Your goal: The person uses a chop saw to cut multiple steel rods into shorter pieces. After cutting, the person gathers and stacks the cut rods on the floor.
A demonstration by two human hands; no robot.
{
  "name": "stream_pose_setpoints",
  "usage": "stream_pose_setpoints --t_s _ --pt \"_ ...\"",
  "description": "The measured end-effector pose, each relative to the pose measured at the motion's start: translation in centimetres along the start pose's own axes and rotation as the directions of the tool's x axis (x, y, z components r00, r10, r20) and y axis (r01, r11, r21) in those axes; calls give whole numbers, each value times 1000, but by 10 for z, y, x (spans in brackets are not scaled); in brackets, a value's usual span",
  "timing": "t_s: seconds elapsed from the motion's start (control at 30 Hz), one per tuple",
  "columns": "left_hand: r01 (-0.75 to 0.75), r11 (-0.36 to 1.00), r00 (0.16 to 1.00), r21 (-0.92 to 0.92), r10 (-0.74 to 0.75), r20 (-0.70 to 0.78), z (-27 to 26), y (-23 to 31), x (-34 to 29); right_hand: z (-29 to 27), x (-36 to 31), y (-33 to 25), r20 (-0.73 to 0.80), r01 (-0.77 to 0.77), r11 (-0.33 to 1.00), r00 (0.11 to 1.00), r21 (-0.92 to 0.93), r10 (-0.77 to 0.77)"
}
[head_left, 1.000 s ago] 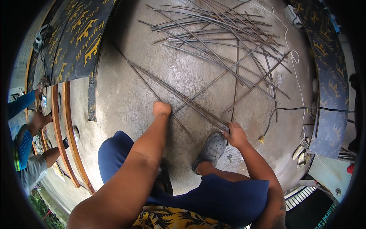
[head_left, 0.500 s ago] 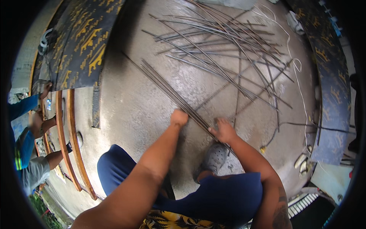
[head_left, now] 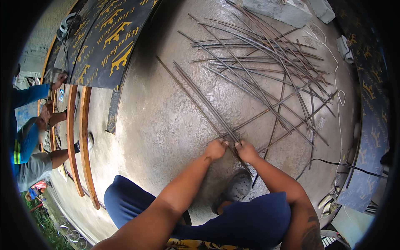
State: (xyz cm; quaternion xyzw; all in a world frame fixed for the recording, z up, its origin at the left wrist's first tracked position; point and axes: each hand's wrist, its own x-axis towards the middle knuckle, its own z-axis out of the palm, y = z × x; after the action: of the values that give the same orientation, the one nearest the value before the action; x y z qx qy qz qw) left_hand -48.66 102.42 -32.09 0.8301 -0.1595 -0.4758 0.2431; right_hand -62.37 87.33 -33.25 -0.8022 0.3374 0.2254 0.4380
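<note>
Several thin steel rebar rods (head_left: 207,104) lie slanted on the concrete floor, their lower ends between my hands and near my foot. My left hand (head_left: 216,149) is closed at the left rod, its thumb toward the other hand. Right beside it, my right hand (head_left: 247,151) is closed around the lower part of the right-hand rods. The fingers partly hide how many rods each hand has. A grey clog (head_left: 239,187) on my foot sits just below the rod ends. Beyond my hands, a loose criss-crossed pile of rebar (head_left: 266,46) spreads on the floor.
A dark panel with yellow prints (head_left: 112,50) and wooden beams (head_left: 84,137) stand left, beside a co-worker in a blue sleeve (head_left: 31,98). A concrete block (head_left: 280,13) is at the back. A white cord (head_left: 339,121) and black cable (head_left: 352,166) run along the right, near another dark panel (head_left: 371,116).
My hands have come together lower along the rods. My right hand's spread fingers have closed around rods. The left rod now lies farther apart from the others. The view has shifted.
</note>
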Motion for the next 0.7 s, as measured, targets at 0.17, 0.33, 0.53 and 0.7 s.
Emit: stream_pose_setpoints --t_s 0.17,0.33,0.53,0.7 --pt "68 986 962 -155 -106 -251 -19 -1 -3 -24 -2 -72 -25 -83 968 997 -238 79" --pt "56 950 948 -307 -147 -283 -38 -13 37 -7 9 -68 -62 127 963 987 -238 -146" --pt "155 864 906 -479 -318 -281 -31 -1 69 -35 -5 -78 -55 256 928 958 -272 -281" --pt "303 941 869 -149 -337 -363 -15 43 78 -36 -34 -20 172 146 963 979 -227 -108"
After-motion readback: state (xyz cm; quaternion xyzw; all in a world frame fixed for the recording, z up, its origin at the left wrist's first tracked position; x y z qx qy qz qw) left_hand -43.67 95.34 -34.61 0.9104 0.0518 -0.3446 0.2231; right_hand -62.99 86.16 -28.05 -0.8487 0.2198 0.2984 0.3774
